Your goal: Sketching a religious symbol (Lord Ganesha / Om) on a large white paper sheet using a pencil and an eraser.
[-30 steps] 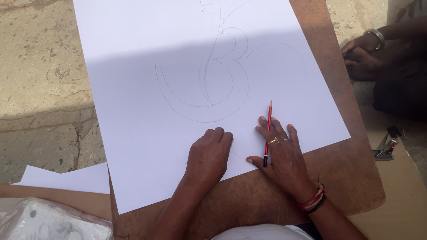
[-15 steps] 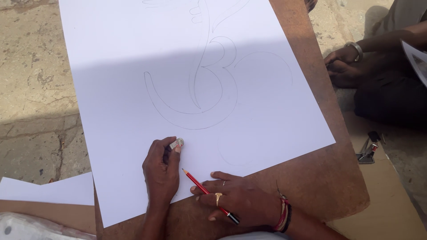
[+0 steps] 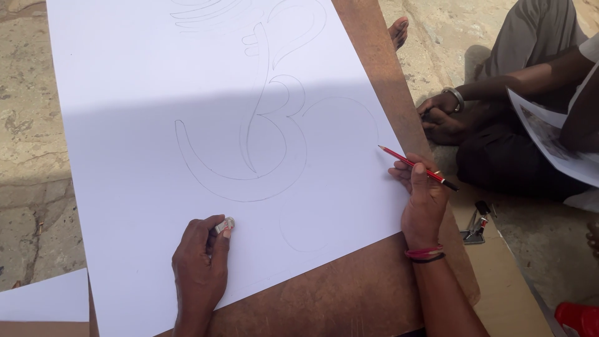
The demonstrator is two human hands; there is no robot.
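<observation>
A large white sheet of paper [image 3: 156, 81] with a faint pencil outline of curved shapes lies on a brown wooden board [image 3: 349, 293]. My left hand [image 3: 199, 265] rests on the sheet's lower part, pinching a small whitish eraser [image 3: 226, 224] against the paper. At the sheet's right edge, my right hand [image 3: 424, 200] grips a red pencil [image 3: 415, 167] with a black end, its tip pointing left over the paper. Red and black thread bands circle my right wrist.
Another person sits at the right, a hand with a metal bangle [image 3: 444, 103] on the knee and a printed sheet [image 3: 552, 146] in the lap. A small metal tool [image 3: 475, 228] lies on cardboard [image 3: 511, 293]. Stone floor [image 3: 31, 162] left; another white sheet [image 3: 43, 299] bottom left; red object [image 3: 579, 317].
My right hand has swung from the sheet's bottom edge up to its right edge with the pencil. My left hand holds the eraser in nearly the same place. The view shifted right.
</observation>
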